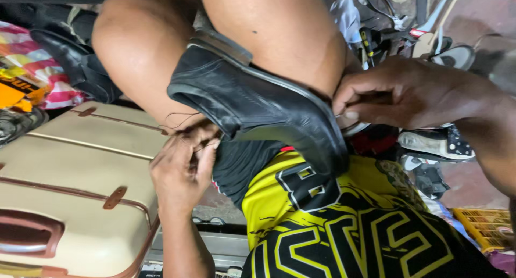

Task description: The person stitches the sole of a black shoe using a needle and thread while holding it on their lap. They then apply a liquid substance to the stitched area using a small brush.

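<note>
Black shoe (269, 106) between both hands, on knees.

So the shoe (263, 106) sits wedged between the person's knees, lying across the lap with its sole edge toward the right. The left hand (183, 168) is just under the shoe's opening on the left side, the right hand (398, 92) at the sole edge on the right. A suitcase (70, 197) lies left of the lap. Another shoe (72, 60) lies behind it, upper left. Tools (387, 25) and a sandal (435, 143) are scattered on the floor to the right, with a crate (486, 227) at lower right.
</note>
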